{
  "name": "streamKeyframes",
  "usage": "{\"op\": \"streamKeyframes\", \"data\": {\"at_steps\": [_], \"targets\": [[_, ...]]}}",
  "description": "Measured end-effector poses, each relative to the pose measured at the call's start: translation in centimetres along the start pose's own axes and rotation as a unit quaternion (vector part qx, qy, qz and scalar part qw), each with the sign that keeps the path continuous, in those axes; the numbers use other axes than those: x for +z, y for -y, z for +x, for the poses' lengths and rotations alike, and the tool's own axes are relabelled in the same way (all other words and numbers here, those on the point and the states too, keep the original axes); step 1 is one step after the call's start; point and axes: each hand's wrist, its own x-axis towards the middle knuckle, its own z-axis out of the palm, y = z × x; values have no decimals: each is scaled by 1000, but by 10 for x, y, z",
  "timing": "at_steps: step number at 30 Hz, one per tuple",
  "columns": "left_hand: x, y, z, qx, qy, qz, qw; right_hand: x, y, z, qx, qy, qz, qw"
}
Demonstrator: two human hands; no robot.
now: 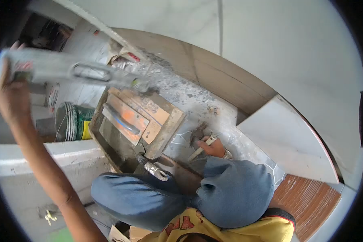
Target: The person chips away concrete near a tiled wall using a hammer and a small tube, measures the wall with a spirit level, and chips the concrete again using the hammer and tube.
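Up at the left, my left hand grips one end of a long grey spirit level, which is blurred and held above the floor. My right hand, low beside my right knee, is closed around a pale tube. A dark, hammer-like head shows against its fingers; whether it joins the tube I cannot tell. Between the hands is a mortar-stained tray. A board across it carries a plastering trowel with a curved handle. A tool with a ring-shaped silvery end leans by the tray's near corner.
A green bucket stands left of the tray, near a low white ledge. Large pale tiles cover the wall at right, with a loose tile leaning below. A brown wood-patterned tile lies at lower right. A bag sits behind.
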Motion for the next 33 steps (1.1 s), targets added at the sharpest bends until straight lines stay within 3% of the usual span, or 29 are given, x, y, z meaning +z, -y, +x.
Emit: {"op": "streamKeyframes", "data": {"at_steps": [1,4,7,12,18,23,27,29,33], "targets": [[-37,-16,-2,30,-36,45,998,2,-6,-1,18,2,5,1000],[-111,-76,-20,18,-121,10,992,2,-15,-1,57,17,16,998],[-182,-114,-57,10,-201,91,975,-3,-23,3,86,26,28,996],[-274,-146,-167,-38,-358,239,902,-5,-49,17,94,25,63,993],[-333,-104,-258,-90,-467,298,828,-11,-68,22,76,19,56,995],[-364,-43,-315,-104,-471,360,798,-10,-54,28,81,8,41,996],[-351,-24,-342,-204,-480,515,681,-4,-46,35,82,2,27,996],[-383,7,-378,-142,-479,616,609,-1,-43,38,84,-11,19,996],[-369,18,-405,-185,-494,631,569,5,-38,43,84,-22,8,996]]}}
